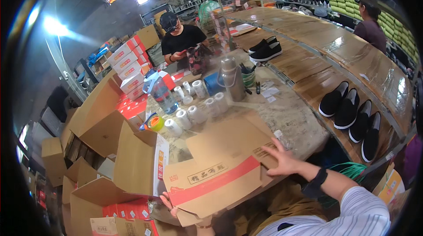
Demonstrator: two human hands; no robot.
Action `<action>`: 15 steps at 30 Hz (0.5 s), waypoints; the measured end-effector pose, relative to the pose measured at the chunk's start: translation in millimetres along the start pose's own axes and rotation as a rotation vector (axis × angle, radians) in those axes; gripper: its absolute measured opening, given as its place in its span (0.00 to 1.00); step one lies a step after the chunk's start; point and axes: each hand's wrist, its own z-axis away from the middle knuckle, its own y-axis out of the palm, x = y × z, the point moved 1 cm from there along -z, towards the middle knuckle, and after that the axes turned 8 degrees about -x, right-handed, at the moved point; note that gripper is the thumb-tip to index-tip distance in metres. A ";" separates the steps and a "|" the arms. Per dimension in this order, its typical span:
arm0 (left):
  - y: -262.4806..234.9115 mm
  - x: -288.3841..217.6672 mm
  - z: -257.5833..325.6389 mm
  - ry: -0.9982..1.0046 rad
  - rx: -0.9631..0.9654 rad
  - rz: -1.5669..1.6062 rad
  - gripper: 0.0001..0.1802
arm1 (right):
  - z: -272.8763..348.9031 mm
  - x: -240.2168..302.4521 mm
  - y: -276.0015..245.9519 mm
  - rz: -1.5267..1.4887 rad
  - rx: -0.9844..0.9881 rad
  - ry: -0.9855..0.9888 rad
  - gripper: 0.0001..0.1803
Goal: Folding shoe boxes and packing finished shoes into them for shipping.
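Observation:
A flattened brown cardboard carton [216, 178] with a red stripe and dark print lies tilted over the near edge of the worktable [304, 126]. My right hand [281, 160] rests at its right end with fingers spread, and a dark band circles that wrist. At the lower left corner my left hand [168, 204] holds the carton from below. Its fingers show past the edge, while the carton hides most of the palm. Just left of the carton stands an open box [136, 161] with raised flaps.
White rolls [183, 119], a water jug [162, 93] and a metal flask [231, 79] crowd the table. Black shoes [350, 108] sit on wrapped boards [304, 51] at right. Red-and-white boxes [128, 66] are stacked at left. A person [183, 38] sits across the table; another person [371, 29] is far right.

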 end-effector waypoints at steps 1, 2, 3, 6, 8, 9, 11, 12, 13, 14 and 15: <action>6.6 -7.4 -9.5 0.077 0.048 0.206 0.43 | -2.0 -20.0 -4.4 -0.289 -0.022 -0.013 0.44; 9.3 -13.1 -18.5 0.153 0.094 0.396 0.44 | -6.5 -34.7 -7.8 -0.583 -0.029 -0.038 0.42; 16.1 -17.1 -29.8 0.104 0.231 0.544 0.44 | -11.9 -41.2 -14.6 -1.139 0.111 0.049 0.39; 22.7 -30.6 -82.2 0.046 0.649 0.166 0.44 | -20.7 -39.2 -46.8 -1.002 -0.048 0.015 0.38; 39.7 2.2 -74.5 -0.504 0.609 0.603 0.34 | -33.6 -22.4 -61.8 -0.872 -0.174 -0.052 0.38; 40.9 16.0 -81.9 -0.601 0.641 0.497 0.37 | -38.1 -11.0 -68.1 -0.805 -0.236 -0.084 0.38; 50.3 52.1 -84.5 -0.703 0.655 0.380 0.35 | -38.4 58.7 -94.2 -0.177 -0.594 -0.360 0.35; 57.2 67.8 -83.3 -0.800 0.671 0.267 0.34 | -40.4 79.1 -97.6 -0.007 -0.631 -0.500 0.34; 61.5 77.1 -83.1 -0.796 0.670 0.271 0.34 | -43.2 94.5 -98.1 0.165 -0.664 -0.638 0.33; 65.9 84.2 -80.9 -0.889 0.731 0.363 0.33 | -57.7 95.8 -80.2 0.067 -0.657 -0.708 0.31; 69.6 86.1 -78.6 -0.980 0.800 0.458 0.33 | -80.6 85.2 -48.8 -0.025 -0.427 -0.671 0.26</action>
